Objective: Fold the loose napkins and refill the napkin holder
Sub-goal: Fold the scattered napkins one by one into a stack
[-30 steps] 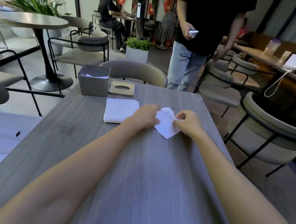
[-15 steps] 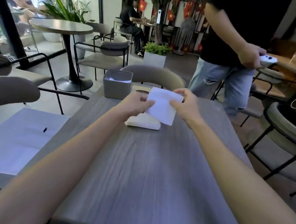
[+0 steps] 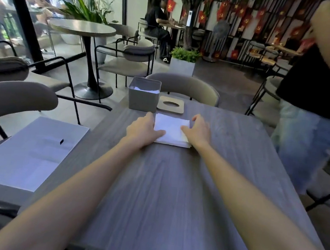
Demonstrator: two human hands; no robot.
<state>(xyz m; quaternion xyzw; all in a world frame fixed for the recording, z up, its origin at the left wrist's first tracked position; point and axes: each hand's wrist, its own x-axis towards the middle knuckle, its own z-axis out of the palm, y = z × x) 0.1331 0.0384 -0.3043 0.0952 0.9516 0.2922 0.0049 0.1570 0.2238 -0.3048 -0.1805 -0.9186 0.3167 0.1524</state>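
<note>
Napkin stack (image 3: 171, 129) near table's (image 3: 174, 187) far edge, just before holder (image 3: 143, 98). Left hand (image 3: 142, 128) and right hand (image 3: 199, 131) flank it, thumbs on top, unclenched. Soft, light, sheets slip: pinch whole stack by side edges.

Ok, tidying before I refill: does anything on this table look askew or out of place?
Only the lid: it lies flat on the table beside the open napkin holder, as a refill needs. The napkin stack sits fairly square between left hand and right hand. Nothing spilled.
</note>
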